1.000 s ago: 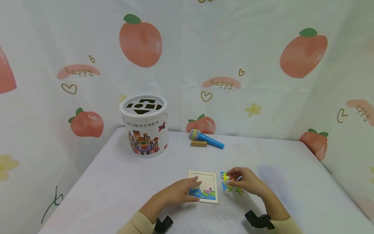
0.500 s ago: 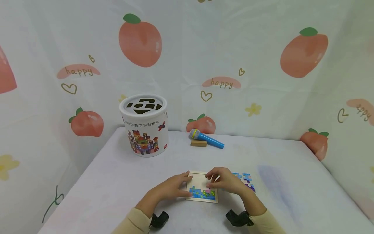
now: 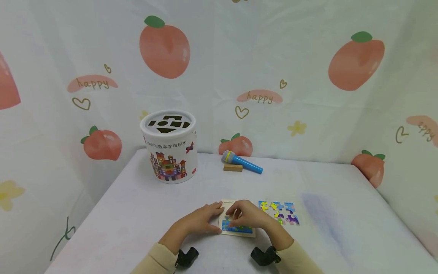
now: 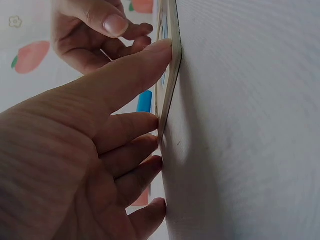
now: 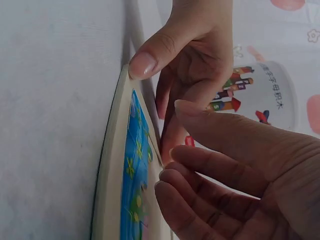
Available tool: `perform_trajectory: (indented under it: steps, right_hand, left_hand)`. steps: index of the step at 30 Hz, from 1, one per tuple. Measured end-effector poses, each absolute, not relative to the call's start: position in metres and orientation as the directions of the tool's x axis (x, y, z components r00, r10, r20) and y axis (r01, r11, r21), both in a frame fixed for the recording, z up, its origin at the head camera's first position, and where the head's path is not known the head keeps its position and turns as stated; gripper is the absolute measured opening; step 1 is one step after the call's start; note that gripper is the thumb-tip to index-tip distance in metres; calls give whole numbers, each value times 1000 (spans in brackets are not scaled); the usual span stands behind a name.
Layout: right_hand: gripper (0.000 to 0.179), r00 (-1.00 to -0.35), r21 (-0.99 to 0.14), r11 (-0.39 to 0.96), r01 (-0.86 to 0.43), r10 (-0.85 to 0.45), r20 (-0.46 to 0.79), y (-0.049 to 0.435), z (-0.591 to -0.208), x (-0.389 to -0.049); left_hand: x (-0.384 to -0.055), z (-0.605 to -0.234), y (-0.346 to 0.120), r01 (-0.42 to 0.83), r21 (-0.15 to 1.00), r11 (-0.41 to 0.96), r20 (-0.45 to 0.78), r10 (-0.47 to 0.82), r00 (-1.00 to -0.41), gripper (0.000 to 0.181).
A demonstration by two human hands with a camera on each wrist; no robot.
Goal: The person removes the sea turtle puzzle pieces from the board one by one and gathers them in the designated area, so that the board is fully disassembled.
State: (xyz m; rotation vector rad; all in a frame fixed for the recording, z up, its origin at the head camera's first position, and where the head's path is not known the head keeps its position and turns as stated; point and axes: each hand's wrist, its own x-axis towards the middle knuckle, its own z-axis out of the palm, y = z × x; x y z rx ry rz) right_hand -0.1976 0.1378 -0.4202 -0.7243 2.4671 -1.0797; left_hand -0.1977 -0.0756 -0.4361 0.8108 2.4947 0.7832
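Observation:
A square wooden puzzle tray (image 3: 239, 234) lies on the table, its near strip filled with blue and green picture pieces (image 3: 226, 226). My left hand (image 3: 200, 220) rests along the tray's left side. Its thumb (image 4: 155, 52) is on the near corner and the other fingers spread along the edge. Bent over the tray is my right hand (image 3: 251, 215), covering part of the picture. In the right wrist view its thumb (image 5: 192, 111) and fingertips stand apart, with no piece showing between them. Just right of the tray lie several loose jigsaw pieces (image 3: 292, 219), yellow, blue and purple.
Behind the tray a blue toy microphone (image 3: 248, 165) and a small wooden block (image 3: 232, 168) lie close together. A white lidded bucket (image 3: 172, 152) stands at the back left. A peach-patterned cloth (image 3: 205, 57) hangs behind the table.
My right hand has moved left from the loose pieces to over the tray, uncovering those pieces. My left hand has drawn back slightly from over the tray to its left edge.

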Motion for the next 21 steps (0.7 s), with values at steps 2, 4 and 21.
perform_trajectory:
  steps: [2, 4, 21]
  right_hand:
    - [27, -809, -758, 582, -296, -574, -125, 137, -423, -199]
    - [27, -816, -759, 590, -274, -561, -142, 135, -425, -199]
    - [21, -833, -778, 592, -212, -525, -172, 130, -433, -199]
  left_hand:
    - [-198, -436, -76, 408, 617, 673, -194, 632, -750, 70]
    - [-197, -435, -76, 411, 617, 671, -192, 635, -749, 70]
    - [-196, -434, -76, 413, 625, 663, -185, 639, -746, 71]
